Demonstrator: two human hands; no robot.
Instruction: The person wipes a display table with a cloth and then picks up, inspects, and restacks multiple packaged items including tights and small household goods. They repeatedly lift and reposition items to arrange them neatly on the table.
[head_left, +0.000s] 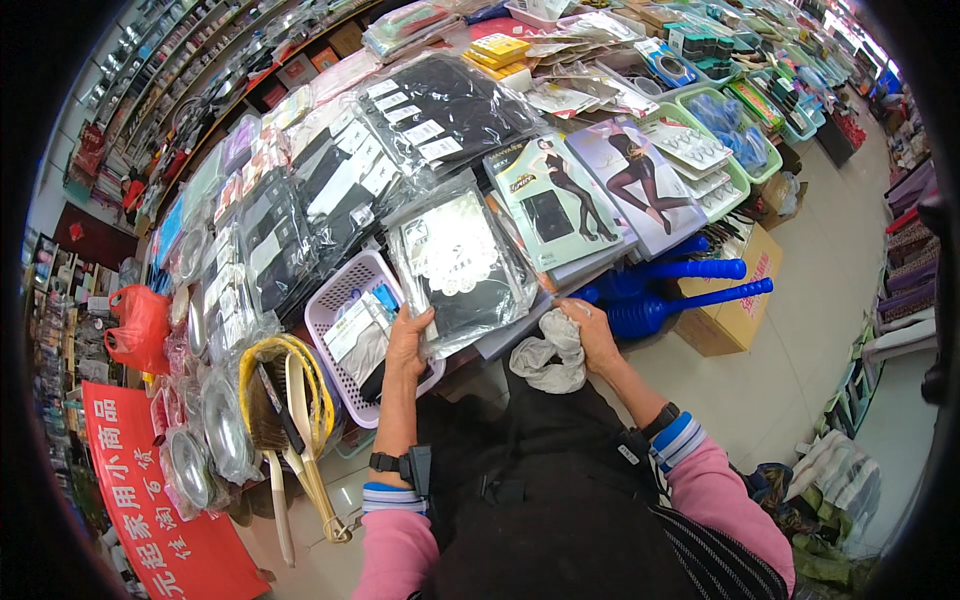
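A clear package (465, 270) of dark goods lies at centre, a lilac basket (355, 272) at its 8 o'clock. Between 4 and 5, a bunched grey cloth (548, 362) is in the right hand's (595, 338) grip. The left hand (405, 342) touches the package's 7 o'clock edge; I can't tell whether its grip is closed.

Pale cloth (549, 352) — bunched; packet (462, 268) (clear-wrapped) flat.

rag (548, 358): matt, wrinkled cloth | packet (460, 268): glossy clear plastic film | basket (343, 284): smooth plastic | carton (735, 312): matt cardboard
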